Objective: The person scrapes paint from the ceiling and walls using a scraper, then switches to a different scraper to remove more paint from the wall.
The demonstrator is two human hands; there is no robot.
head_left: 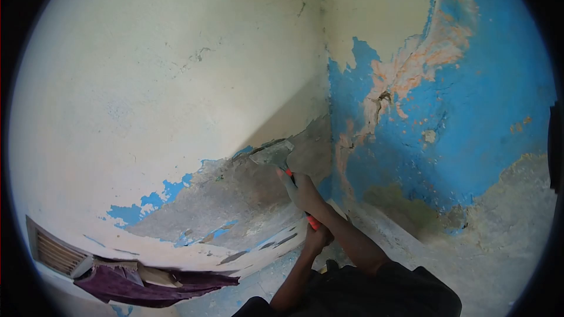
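Note:
A wall scraper (273,153) with a wide, dusty metal blade and a red-and-black handle is held in both hands. My right hand (304,192) grips the handle just behind the blade. Lower down, my left hand (318,238) is closed around the handle's end. The blade lies against the left wall, at the ragged edge where cream paint (176,94) meets a bare grey patch (235,191). Strips of blue paint (150,199) show along that edge. The fingers of my left hand are partly hidden.
The right wall (499,111) is blue, with peeled pinkish plaster (411,70) and a small hole (385,96). A wall corner runs down beside the scraper. At lower left are a slatted vent (56,250) and a purple cloth (117,282) with cardboard-like pieces on it.

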